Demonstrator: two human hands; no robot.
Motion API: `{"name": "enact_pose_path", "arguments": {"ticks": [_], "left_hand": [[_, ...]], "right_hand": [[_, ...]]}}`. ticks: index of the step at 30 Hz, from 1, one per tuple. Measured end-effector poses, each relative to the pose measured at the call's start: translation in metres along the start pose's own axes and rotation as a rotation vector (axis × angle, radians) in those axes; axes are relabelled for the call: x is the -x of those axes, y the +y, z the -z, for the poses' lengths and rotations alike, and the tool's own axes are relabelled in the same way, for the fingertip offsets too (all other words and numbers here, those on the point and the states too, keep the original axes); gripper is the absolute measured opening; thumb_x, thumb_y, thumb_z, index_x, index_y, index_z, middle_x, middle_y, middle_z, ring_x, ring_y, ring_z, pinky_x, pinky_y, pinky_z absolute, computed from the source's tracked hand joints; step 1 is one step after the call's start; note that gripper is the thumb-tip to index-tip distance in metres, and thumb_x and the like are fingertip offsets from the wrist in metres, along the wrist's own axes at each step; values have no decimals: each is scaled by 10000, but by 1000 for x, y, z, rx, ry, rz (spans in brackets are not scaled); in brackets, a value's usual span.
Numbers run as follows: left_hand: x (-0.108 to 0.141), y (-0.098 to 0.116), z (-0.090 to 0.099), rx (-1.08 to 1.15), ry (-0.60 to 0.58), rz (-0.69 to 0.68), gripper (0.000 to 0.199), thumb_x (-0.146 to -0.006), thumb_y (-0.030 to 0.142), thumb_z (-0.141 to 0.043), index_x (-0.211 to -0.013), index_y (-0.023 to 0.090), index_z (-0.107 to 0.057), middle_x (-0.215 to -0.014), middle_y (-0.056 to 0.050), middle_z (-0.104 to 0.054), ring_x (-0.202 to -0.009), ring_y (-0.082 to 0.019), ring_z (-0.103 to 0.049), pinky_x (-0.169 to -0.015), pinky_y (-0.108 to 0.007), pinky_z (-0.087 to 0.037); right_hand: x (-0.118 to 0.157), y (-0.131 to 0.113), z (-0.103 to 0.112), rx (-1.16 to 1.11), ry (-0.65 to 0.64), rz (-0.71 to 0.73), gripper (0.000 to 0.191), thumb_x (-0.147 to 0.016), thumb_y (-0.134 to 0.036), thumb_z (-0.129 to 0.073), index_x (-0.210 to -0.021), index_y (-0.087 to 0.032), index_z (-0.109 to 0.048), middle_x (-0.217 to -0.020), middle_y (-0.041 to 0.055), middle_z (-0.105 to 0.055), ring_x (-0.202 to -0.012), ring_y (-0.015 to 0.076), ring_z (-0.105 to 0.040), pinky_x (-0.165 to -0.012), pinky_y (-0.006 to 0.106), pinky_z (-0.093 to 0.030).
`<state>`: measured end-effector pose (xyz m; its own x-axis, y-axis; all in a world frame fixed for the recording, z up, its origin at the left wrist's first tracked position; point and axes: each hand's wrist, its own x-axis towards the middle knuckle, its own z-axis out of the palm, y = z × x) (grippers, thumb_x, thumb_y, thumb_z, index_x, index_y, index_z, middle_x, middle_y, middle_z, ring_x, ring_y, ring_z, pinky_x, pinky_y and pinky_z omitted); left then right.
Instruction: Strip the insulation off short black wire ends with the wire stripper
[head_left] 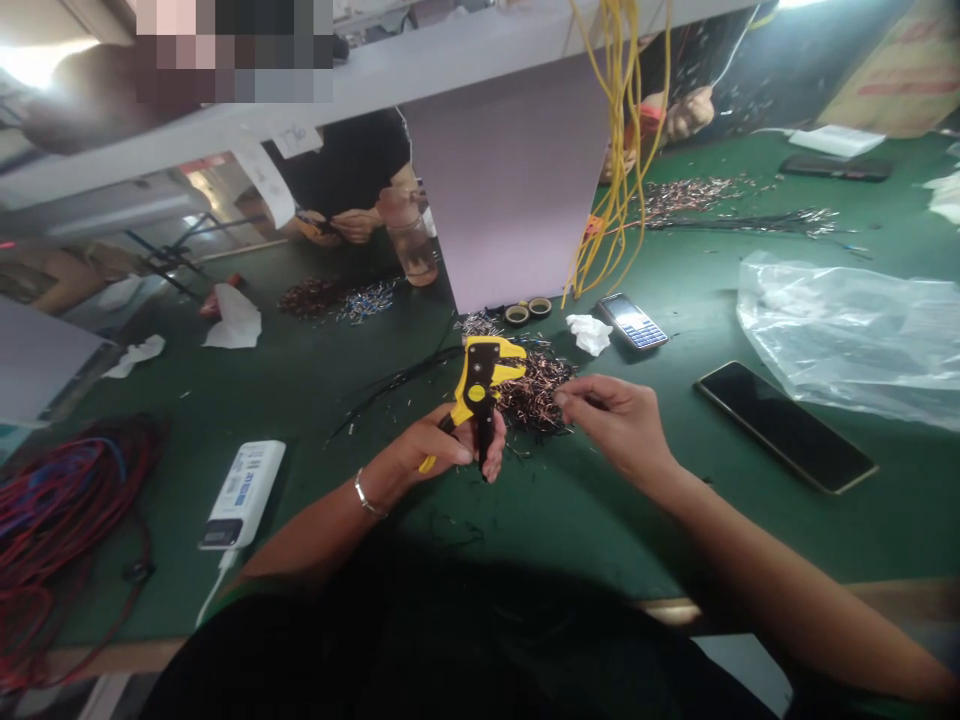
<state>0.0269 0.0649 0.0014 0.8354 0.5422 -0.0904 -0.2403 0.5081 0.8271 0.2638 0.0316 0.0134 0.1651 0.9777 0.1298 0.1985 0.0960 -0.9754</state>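
My left hand (450,442) is wrapped round the handles of a yellow and black wire stripper (478,385), its jaws pointing up and to the right. A pile of short wires (541,388) with bare copper ends lies on the green table just behind and right of the tool. At the right edge of that pile, my right hand (619,412) is closed in a pinch. Whatever is between its fingertips is too small to make out. Longer black wires (405,375) stretch out to the left behind the stripper.
A white power bank (244,495) with a cable and a coil of red wires (67,510) lie left. To the right are a keypad phone (634,322), a smartphone (784,425) and a plastic bag (847,335). Yellow wires (619,150) hang beside a pale panel (517,180). Co-workers' hands (352,225) show beyond.
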Motion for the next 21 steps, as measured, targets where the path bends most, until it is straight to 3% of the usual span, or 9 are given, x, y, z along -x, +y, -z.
{"name": "enact_pose_path", "arguments": {"ticks": [4, 12, 21], "left_hand": [[0, -2, -3, -21, 11, -2, 457, -593, 172, -693, -1041, 111, -630, -827, -91, -631, -696, -210, -602, -690, -403, -512], [-1, -8, -12, -79, 38, 19, 462, -604, 181, -760, -1040, 116, -622, -830, -72, -651, -714, -192, -628, -716, -371, -525], [0, -11, -10, -166, 42, -2, 426, -634, 176, -752, -1042, 144, -635, -879, -72, -658, -748, -195, -639, -730, -357, -522]], "right_hand": [[7, 0, -5, 145, 16, 127, 140, -761, -270, -649, -681, -203, -742, -589, 15, -679, -520, 142, -572, -509, 287, -460], [21, -3, -16, 420, 81, 667, 211, -882, -156, -556, -780, -178, -739, -615, 40, -699, -525, 149, -628, -523, 276, -503], [28, -5, -19, 540, 24, 886, 210, -913, -105, -548, -757, -137, -685, -552, 30, -607, -483, 143, -526, -493, 287, -459]]}}
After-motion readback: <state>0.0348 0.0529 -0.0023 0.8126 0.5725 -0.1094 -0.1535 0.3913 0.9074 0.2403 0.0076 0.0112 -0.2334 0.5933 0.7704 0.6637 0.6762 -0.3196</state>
